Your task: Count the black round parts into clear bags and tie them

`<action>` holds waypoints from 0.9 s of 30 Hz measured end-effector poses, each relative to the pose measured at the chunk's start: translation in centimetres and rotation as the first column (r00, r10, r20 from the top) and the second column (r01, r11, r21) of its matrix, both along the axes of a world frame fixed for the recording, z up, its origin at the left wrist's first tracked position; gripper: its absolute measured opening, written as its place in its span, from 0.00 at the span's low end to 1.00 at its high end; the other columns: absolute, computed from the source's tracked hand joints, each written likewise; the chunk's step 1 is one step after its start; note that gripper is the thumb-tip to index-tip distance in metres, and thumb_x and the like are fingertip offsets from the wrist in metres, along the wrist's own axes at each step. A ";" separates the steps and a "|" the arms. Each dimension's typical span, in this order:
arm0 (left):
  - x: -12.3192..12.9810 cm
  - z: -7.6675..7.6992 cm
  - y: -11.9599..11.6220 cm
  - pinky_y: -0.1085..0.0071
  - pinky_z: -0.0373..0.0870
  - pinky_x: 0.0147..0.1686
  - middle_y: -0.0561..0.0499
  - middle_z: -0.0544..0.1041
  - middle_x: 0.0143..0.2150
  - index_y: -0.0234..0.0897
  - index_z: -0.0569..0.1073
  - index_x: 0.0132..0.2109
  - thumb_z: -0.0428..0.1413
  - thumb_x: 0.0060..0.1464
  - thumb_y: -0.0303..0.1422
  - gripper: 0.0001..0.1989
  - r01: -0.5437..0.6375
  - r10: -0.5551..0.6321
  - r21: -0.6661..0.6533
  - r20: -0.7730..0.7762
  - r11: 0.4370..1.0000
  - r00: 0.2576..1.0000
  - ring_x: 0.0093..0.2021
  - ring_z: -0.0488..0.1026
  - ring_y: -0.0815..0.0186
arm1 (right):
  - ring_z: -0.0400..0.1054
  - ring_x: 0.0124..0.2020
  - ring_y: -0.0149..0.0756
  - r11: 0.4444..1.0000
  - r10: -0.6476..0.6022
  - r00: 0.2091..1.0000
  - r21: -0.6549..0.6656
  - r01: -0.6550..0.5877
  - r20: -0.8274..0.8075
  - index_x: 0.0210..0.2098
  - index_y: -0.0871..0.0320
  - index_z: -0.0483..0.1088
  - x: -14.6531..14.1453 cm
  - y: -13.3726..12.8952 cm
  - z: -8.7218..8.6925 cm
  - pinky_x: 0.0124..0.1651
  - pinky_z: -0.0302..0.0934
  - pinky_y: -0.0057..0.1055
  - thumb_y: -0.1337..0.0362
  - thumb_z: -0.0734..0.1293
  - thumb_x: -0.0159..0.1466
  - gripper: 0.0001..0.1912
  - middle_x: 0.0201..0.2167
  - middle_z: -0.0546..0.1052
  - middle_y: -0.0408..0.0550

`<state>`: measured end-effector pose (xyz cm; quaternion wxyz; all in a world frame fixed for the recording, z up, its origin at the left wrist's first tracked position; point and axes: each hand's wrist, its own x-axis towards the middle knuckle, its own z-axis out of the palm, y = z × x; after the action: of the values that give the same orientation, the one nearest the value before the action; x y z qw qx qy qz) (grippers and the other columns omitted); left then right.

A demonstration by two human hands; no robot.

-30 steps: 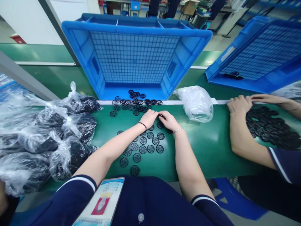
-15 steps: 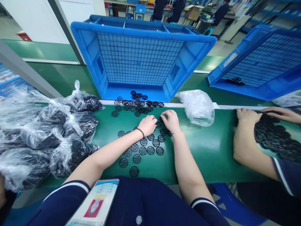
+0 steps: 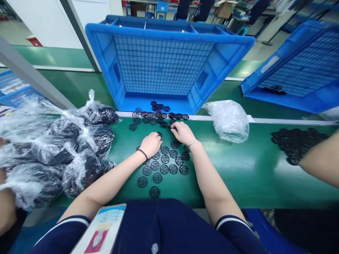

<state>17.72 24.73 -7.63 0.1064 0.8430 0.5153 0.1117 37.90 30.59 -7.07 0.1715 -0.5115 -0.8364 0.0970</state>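
Note:
Small black spoked wheels (image 3: 165, 159) lie spread flat on the green tabletop, and more of them (image 3: 153, 121) cluster by the mouth of the blue crate. My left hand (image 3: 151, 144) is curled among them, with one black wheel (image 3: 159, 134) at its fingertips; its palm covers others. My right hand (image 3: 183, 133) reaches to the near edge of the cluster. Thumb and forefinger come together there on a black wheel, mostly hidden by the fingers.
A blue crate (image 3: 169, 100) stands tipped on its side ahead. Knotted clear bags (image 3: 82, 169) of black parts are heaped at left. A clear plastic bag (image 3: 229, 121) lies right of centre. Farther right are a wheel pile (image 3: 299, 141), a co-worker's arm (image 3: 321, 160) and a second crate (image 3: 288, 102).
Both my hands have moved left across the wheels, the right one also farther out to the cluster. The co-worker's hands have left the pile at right; only an arm shows.

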 end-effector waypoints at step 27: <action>4.3 -1.1 4.7 0.67 0.69 0.49 0.47 0.77 0.41 0.35 0.71 0.49 0.47 0.64 0.28 0.11 0.054 -0.040 -0.061 0.209 0.997 0.977 0.45 0.73 0.62 | 0.66 0.40 0.46 0.980 -0.193 0.981 0.037 0.194 -0.028 0.46 0.58 0.68 1.6 -0.1 -2.5 0.44 0.64 0.41 0.62 0.55 0.69 0.14 0.36 0.76 0.53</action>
<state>22.07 29.42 -8.72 0.1902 0.8348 0.4845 0.1794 39.51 30.45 -9.58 0.2006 -0.5856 -0.7823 0.0695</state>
